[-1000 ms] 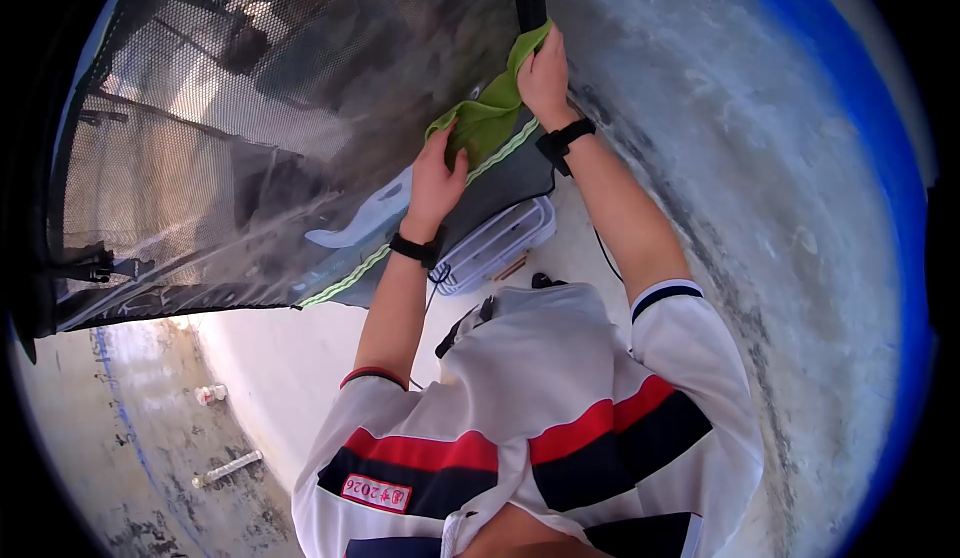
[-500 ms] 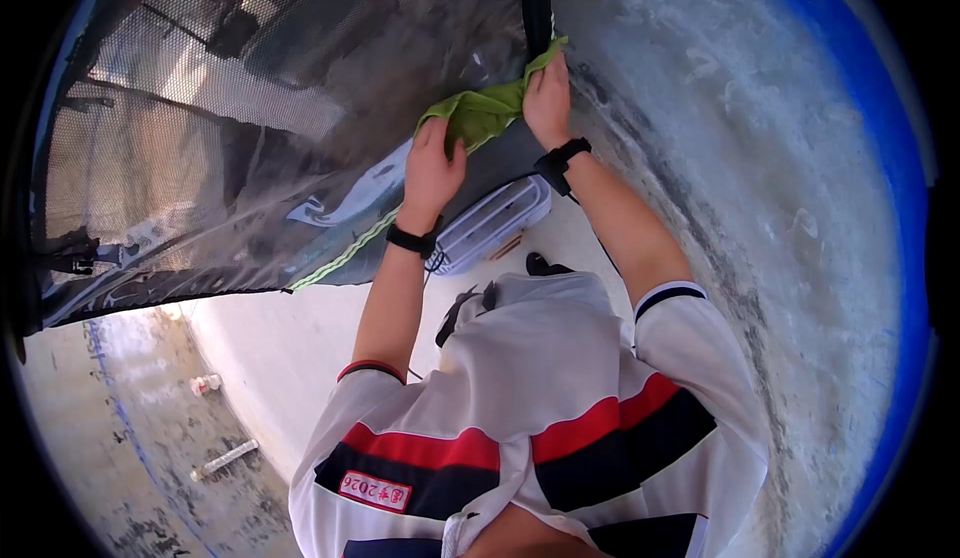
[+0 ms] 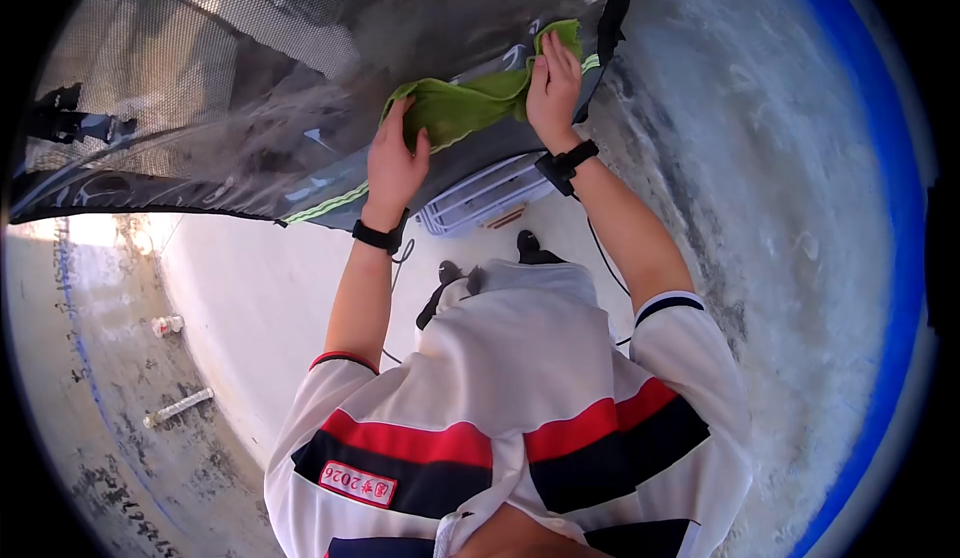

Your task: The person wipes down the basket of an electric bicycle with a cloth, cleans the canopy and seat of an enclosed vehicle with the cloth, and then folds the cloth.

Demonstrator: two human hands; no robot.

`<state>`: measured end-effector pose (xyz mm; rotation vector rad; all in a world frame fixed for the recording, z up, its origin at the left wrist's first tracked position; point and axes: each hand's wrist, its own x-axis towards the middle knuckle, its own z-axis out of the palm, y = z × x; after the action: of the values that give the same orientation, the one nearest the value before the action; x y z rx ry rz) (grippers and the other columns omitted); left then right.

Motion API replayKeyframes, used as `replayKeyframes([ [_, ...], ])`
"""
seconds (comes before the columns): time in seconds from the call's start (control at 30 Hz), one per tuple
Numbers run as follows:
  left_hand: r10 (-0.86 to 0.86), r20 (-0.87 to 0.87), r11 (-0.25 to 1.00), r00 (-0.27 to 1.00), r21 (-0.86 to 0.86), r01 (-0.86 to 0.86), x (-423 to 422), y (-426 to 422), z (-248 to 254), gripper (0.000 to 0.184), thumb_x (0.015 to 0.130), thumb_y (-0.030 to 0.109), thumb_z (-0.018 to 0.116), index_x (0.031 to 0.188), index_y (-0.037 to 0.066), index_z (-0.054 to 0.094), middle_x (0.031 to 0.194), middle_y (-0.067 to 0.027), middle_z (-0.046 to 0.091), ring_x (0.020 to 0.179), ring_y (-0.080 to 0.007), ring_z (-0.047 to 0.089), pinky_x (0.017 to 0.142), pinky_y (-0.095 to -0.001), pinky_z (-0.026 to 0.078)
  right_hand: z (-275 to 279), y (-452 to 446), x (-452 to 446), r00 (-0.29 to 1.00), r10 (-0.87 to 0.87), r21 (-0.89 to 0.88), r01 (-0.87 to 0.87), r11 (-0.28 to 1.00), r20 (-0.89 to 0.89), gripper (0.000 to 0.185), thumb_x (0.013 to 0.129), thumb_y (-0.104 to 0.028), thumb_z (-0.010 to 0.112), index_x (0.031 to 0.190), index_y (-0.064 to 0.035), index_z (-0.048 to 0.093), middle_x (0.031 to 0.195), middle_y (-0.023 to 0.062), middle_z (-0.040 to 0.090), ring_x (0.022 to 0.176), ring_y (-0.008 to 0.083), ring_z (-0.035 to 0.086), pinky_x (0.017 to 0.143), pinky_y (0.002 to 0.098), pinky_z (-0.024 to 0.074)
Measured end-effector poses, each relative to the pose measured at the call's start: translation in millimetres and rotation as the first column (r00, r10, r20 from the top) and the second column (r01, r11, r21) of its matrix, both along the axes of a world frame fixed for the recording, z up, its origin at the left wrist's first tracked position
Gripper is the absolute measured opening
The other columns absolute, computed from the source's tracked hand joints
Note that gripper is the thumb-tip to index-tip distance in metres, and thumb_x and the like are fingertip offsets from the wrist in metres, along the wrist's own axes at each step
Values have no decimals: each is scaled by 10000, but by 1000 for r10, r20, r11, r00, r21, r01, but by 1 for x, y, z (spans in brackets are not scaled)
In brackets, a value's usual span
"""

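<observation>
While hands [image 3: 397,163] [image 3: 555,96] touch cloth [image 3: 465,106], sheeting [image 3: 300,103] (dark) overlaps a basket [image 3: 485,196].

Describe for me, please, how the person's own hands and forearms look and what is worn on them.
The left hand and right hand are ungloved. A black left wristband and black right wristband are worn, with thin dark cables nearby. The white left sleeve is short, with red and dark trim; the white right sleeve has a dark band.

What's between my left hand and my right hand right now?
The green cloth stretches between your left hand and right hand, as the head view shows.
</observation>
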<state>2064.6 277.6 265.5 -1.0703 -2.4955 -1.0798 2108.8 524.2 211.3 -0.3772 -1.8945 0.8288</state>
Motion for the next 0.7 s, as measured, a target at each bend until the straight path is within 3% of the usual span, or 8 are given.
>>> replayKeyframes([
  [0.07, 25, -28, 998, 999, 50, -24, -1, -20, -2, 546, 879, 85, 608, 1390, 14, 429, 1228, -200, 627, 1099, -411, 608, 913, -434, 507, 0, -13, -1, 999, 34, 30, -35, 999, 16, 397, 917, -64, 529, 1302, 9, 592, 1315, 162, 608, 1147, 333, 532, 1025, 411, 381],
  [0.17, 136, 105, 987, 985, 76, -144, 4, -55, 5, 593, 891, 57, 598, 1441, 29, 376, 1254, -182, 631, 1123, -399, 613, 933, -413, 503, 8, -47, 0, 990, 141, 13, -141, 990, 20, 458, 888, -6, 522, 1346, 7, 551, 1317, 156, 602, 1139, 319, 530, 1010, 394, 381],
  [0.27, 181, 11, 980, 983, 85, -181, -4, -98, -5, 640, 897, 61, 599, 1480, 38, 338, 1239, -176, 641, 1103, -382, 627, 920, -392, 509, 0, -78, -7, 983, 183, 30, -183, 983, -12, 497, 861, 5, 547, 1357, 8, 520, 1372, 159, 560, 1164, 310, 514, 1011, 405, 367],
  [0.4, 283, -65, 959, 957, 30, -282, -11, -153, -6, 537, 902, 71, 600, 1424, 96, 475, 1176, -187, 645, 1013, -387, 639, 832, -402, 531, -3, -122, -12, 965, 254, 180, -262, 948, 65, 507, 830, -28, 592, 1333, -12, 522, 1421, 149, 521, 1205, 303, 493, 1021, 420, 344],
  [0.43, 308, -91, 951, 947, 55, -304, -12, -163, -11, 409, 901, 81, 620, 1309, 91, 587, 1123, -193, 651, 964, -393, 640, 791, -411, 532, -2, -136, -13, 959, 267, 201, -281, 939, 92, 501, 825, -38, 601, 1320, -18, 531, 1428, 148, 515, 1215, 303, 488, 1025, 423, 338],
  [0.53, 353, -144, 935, 924, 52, -350, -16, -193, -23, 262, 891, 58, 634, 1153, 50, 654, 1058, -178, 661, 885, -357, 653, 732, -379, 534, 0, -168, -16, 931, 339, 270, -365, 891, 139, 484, 805, -43, 602, 1287, -58, 568, 1404, 107, 549, 1199, 278, 515, 1007, 416, 357],
  [0.63, 425, -76, 899, 902, 152, -411, -17, -213, -26, 146, 890, 20, 633, 1032, 21, 666, 968, -151, 674, 780, -292, 659, 667, -338, 526, 4, -194, -24, 888, 430, 332, -461, 823, 165, 481, 790, -26, 582, 1265, -97, 596, 1349, 47, 600, 1126, 256, 560, 985, 414, 387],
  [0.7, 458, -26, 871, 888, 214, -443, -23, -226, -31, 128, 893, 6, 626, 1015, 16, 666, 926, -136, 676, 740, -256, 655, 650, -316, 520, 6, -206, -27, 850, 485, 385, -525, 759, 205, 484, 774, -20, 584, 1253, -86, 611, 1347, 56, 601, 1103, 270, 565, 975, 417, 396],
])
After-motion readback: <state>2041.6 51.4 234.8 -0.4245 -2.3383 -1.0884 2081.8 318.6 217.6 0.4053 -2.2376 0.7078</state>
